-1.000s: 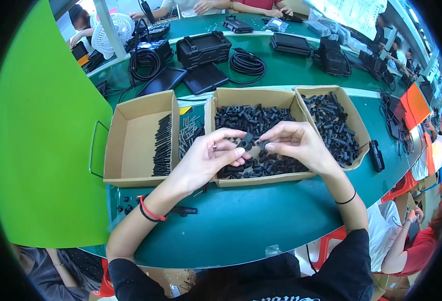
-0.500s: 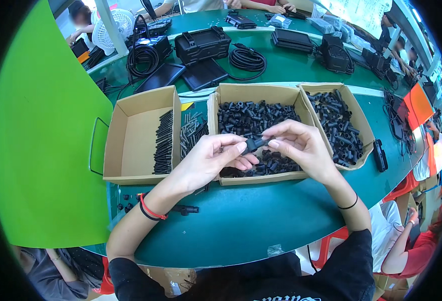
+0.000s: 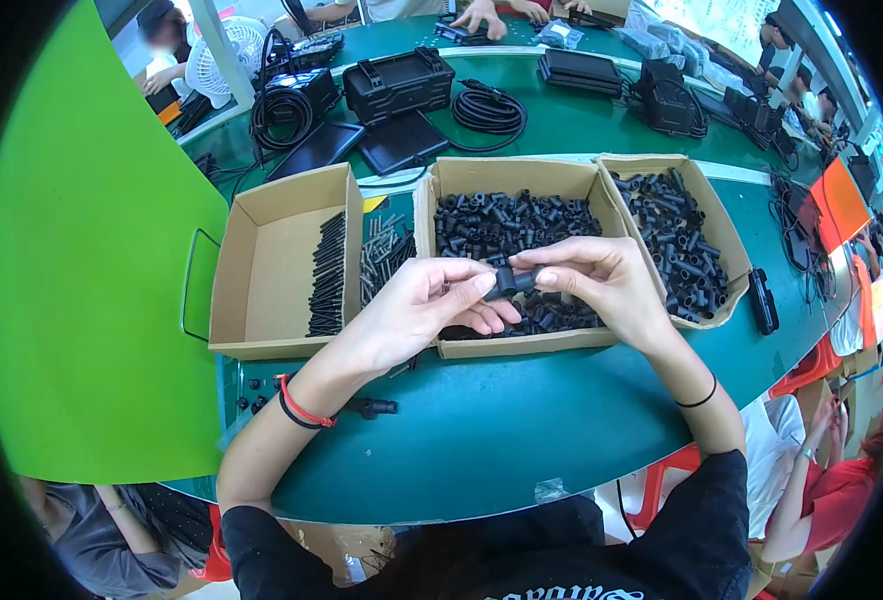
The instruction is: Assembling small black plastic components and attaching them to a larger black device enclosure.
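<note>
Right now left hand [image 3: 416, 315] and right hand [image 3: 596, 285] both pinching small black connector [image 3: 514, 281] between fingertips, hovering over middle cardboard box [image 3: 521, 345]. Looking light, rigid plastic; gripping best at opposite ends.

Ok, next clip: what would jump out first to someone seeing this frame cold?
First, the two hands meeting at centre: the left hand and right hand pinch a small black plastic connector between them, above the middle cardboard box heaped with similar black parts. Next, the bright green panel filling the left side, and the left cardboard box with its neat row of black rods.
</note>
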The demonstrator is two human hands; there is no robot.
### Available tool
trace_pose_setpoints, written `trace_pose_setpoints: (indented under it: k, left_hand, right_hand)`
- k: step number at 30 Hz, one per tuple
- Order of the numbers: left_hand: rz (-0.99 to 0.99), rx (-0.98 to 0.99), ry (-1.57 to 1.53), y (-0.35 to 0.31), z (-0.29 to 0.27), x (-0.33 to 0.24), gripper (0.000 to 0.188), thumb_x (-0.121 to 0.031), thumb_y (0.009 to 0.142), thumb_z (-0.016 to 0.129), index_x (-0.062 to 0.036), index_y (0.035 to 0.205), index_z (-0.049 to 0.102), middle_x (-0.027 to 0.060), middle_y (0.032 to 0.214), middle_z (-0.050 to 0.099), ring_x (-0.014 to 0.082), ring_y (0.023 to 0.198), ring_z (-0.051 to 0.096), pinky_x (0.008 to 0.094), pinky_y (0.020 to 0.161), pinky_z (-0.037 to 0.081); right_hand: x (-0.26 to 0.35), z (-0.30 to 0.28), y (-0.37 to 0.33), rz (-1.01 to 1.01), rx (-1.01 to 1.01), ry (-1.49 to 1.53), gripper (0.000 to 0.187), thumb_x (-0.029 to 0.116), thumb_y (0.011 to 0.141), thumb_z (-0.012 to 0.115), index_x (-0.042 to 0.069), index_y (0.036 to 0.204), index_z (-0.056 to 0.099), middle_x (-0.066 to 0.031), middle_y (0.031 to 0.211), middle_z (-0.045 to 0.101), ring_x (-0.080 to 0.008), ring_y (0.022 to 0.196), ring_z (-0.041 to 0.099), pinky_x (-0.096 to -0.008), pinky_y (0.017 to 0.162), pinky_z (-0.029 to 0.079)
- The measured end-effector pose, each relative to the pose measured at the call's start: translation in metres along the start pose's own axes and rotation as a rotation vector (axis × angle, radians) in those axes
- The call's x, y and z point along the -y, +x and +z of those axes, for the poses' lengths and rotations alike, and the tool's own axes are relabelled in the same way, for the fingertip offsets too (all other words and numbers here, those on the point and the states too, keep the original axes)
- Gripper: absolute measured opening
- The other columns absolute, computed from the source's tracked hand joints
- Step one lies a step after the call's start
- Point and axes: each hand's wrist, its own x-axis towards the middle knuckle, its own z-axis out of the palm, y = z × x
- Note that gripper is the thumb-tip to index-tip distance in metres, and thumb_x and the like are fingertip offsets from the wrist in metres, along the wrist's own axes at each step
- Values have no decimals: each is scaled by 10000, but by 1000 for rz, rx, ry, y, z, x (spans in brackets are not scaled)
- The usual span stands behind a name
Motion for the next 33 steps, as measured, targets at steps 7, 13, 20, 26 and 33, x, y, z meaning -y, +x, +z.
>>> trace_pose_setpoints:
  k: [7, 13, 20, 26, 33]
  left_hand:
    - [-56, -5, -229, 2, 2, 0, 343, -233, 1029, 482, 62, 1187, 557, 174, 1058, 663, 106, 871, 631, 236, 839, 544]
    - [-45, -3, -308, 3, 6, 0, 338, -220, 1034, 468, 64, 1198, 549, 181, 1067, 657, 113, 884, 636, 235, 847, 545]
    - [173, -100, 165, 11, 0, 1, 345, -244, 1036, 468, 33, 1224, 551, 147, 1044, 661, 138, 907, 645, 279, 848, 529]
    - [350, -193, 1141, 21, -18, -1, 154, -147, 854, 678, -6, 918, 688, 140, 943, 611, 297, 897, 612, 383, 808, 490]
    - [273, -168, 1369, 34, -10, 12, 184, -144, 761, 757, 7, 851, 701, 145, 884, 583, 309, 915, 556, 407, 832, 456]
  right_hand:
    - [1, 0, -3, -35, -25, 27, 243, 27, 864, 686, -7, 1105, 696, -118, 1033, 713, -151, 951, 676, -280, 867, 554]
    - [-3, 3, -6, -181, -50, -24, 228, 6, 845, 697, -13, 1072, 701, -127, 1049, 709, -163, 956, 682, -291, 853, 568]
    - [-7, 2, -5, -208, -113, -13, 230, 16, 848, 703, -25, 1074, 688, -106, 971, 710, -147, 890, 690, -257, 809, 568]
    - [-8, -1, -2, -128, -123, 17, 196, 39, 862, 708, -10, 1051, 696, -76, 1014, 694, -92, 870, 646, -223, 776, 535]
    - [-7, -2, -3, -119, -101, -34, 178, 27, 876, 685, -13, 1049, 690, -76, 986, 689, -109, 910, 656, -243, 817, 545]
